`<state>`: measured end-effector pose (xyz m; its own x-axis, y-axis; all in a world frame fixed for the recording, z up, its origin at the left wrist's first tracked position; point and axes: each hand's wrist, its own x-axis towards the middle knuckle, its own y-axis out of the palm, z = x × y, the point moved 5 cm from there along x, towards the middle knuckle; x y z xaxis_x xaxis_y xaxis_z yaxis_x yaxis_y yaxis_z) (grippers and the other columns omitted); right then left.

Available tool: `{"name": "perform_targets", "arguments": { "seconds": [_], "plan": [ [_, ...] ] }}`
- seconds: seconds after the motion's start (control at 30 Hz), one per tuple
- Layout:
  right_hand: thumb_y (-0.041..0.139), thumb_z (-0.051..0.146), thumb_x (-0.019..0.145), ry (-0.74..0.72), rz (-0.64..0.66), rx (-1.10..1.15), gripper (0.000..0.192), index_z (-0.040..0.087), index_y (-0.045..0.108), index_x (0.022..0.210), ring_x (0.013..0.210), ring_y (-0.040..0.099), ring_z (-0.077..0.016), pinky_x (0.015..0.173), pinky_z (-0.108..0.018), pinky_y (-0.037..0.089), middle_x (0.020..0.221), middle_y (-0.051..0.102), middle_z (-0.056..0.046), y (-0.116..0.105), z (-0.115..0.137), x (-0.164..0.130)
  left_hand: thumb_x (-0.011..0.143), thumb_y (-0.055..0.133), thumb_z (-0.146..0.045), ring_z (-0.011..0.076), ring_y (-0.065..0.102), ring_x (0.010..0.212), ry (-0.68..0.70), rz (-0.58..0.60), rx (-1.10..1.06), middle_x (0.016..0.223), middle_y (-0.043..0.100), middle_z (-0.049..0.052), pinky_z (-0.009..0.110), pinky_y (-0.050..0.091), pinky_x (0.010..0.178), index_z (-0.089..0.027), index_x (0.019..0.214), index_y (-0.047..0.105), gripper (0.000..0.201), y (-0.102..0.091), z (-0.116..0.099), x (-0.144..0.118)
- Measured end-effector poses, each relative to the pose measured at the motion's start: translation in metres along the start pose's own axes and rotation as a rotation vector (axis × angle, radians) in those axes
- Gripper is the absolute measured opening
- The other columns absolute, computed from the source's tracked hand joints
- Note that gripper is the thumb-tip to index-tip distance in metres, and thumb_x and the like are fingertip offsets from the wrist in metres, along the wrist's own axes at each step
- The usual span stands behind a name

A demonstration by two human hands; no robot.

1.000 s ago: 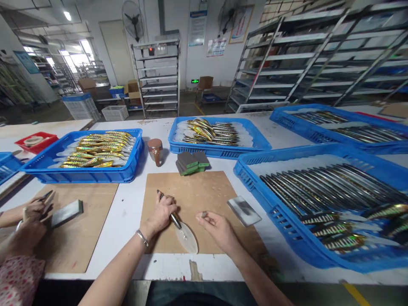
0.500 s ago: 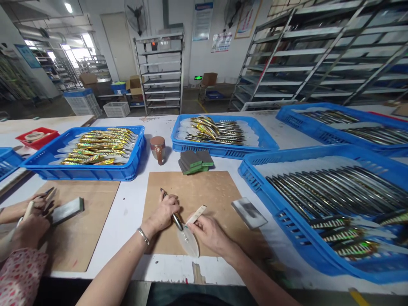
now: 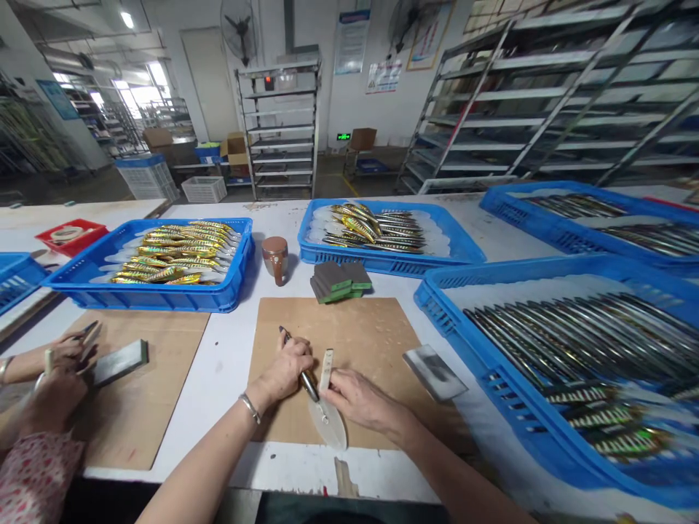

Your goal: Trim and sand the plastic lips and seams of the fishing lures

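My left hand (image 3: pixel 288 367) grips a dark fishing lure (image 3: pixel 303 370) that lies on the brown board (image 3: pixel 354 327), its clear plastic lip (image 3: pixel 329 424) pointing toward me. My right hand (image 3: pixel 354 397) holds a small pale strip, like a sanding stick (image 3: pixel 326 369), upright against the lure just above the lip. Both hands meet near the board's front edge. A grey sharpening block (image 3: pixel 434 372) lies on the board to the right of my right hand.
Blue crates (image 3: pixel 164 295) (image 3: pixel 470 251) (image 3: pixel 453 327) of lures ring the board. A stack of green sanding sponges (image 3: pixel 339 279) and a brown cup (image 3: pixel 274 258) stand behind it. At the left, another person's hands (image 3: pixel 60 364) work on a second board beside a grey block (image 3: pixel 119 362).
My right hand has come left to the lure. The pale strip in it has swung from pointing right to standing upright against the lure. My left hand has stayed put.
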<state>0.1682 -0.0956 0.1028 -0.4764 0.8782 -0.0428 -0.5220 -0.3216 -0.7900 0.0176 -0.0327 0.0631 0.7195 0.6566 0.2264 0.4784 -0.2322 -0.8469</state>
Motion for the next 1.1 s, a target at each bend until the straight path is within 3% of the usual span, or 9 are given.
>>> {"name": "perform_targets", "arguments": {
  "seconds": [0.33,0.67,0.87,1.1],
  "plan": [
    [0.055,0.022,0.097,-0.080,0.016,0.019,0.012,0.022,0.059,0.085,0.074,0.058,-0.0161,0.069,-0.028,0.037,0.085,0.068,-0.001,0.005,-0.012,0.013,0.086,0.061,-0.007,0.0281,0.053,0.125,-0.015,0.006,0.001,0.113,0.070,0.008,0.066,0.007,0.125,-0.025,0.092,0.074,0.023,0.006,0.001,0.002],
    [0.049,0.029,0.100,0.026,-0.039,0.005,0.017,0.020,0.060,0.090,0.071,0.059,-0.0171,0.065,-0.028,0.035,0.083,0.070,-0.005,0.013,-0.017,0.013,0.093,0.061,-0.013,0.0263,0.057,0.116,-0.007,-0.018,0.003,0.105,0.069,0.008,0.061,0.011,0.125,-0.024,0.089,0.072,0.016,0.001,-0.004,0.000],
    [0.049,0.026,0.099,0.065,-0.043,0.098,0.016,0.022,0.054,0.084,0.064,0.054,-0.0140,0.060,-0.026,0.033,0.074,0.064,0.000,0.007,-0.014,0.005,0.092,0.064,-0.016,0.0261,0.057,0.115,0.002,-0.022,0.005,0.103,0.070,0.008,0.059,0.016,0.123,-0.023,0.085,0.071,0.012,-0.003,-0.006,0.000],
    [0.051,0.020,0.099,-0.070,-0.049,0.137,0.013,0.023,0.053,0.086,0.082,0.060,-0.0184,0.078,-0.030,0.045,0.090,0.066,-0.004,0.007,-0.002,-0.006,0.087,0.061,-0.007,0.0242,0.056,0.118,-0.017,-0.002,-0.011,0.104,0.070,0.006,0.059,0.010,0.124,-0.021,0.086,0.070,0.017,-0.008,-0.008,0.001]
  ]
}}
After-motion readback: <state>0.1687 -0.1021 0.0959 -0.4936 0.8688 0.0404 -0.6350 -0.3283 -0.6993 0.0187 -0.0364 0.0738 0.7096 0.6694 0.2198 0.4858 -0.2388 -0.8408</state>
